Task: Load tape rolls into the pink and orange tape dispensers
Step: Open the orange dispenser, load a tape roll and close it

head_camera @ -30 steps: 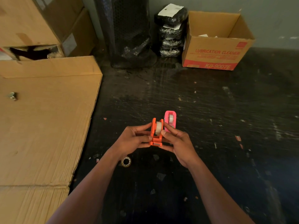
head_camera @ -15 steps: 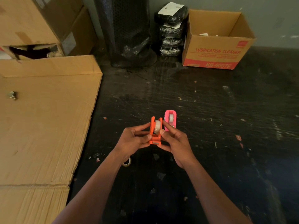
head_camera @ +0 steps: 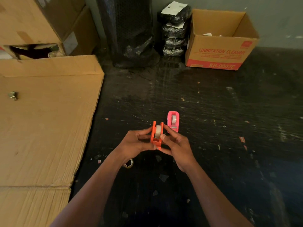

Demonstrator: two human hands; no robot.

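Right now I hold the orange tape dispenser (head_camera: 157, 135) between both hands above the dark scratched floor (head_camera: 213, 120), a clear tape roll (head_camera: 158, 130) seated between its side walls. My left hand (head_camera: 136, 142) pinches its left wall, my right hand (head_camera: 177, 147) presses its right wall, thumb tip against the roll's lower edge. Just beyond my right fingers the pink tape dispenser (head_camera: 173, 122) stands on the floor with its own roll inside, its near corner hidden by my fingers. Under my left wrist a spare tape roll (head_camera: 129, 163) lies partly covered. Flat cardboard (head_camera: 45, 120) spreads to the left with a small metal piece (head_camera: 13, 95) on it that I cannot make out. Farther back stand a black mesh-wrapped roll (head_camera: 131, 30), stacked black bundles (head_camera: 174, 30) and an open carton (head_camera: 219, 41) printed LUBRICATION CLEANER.
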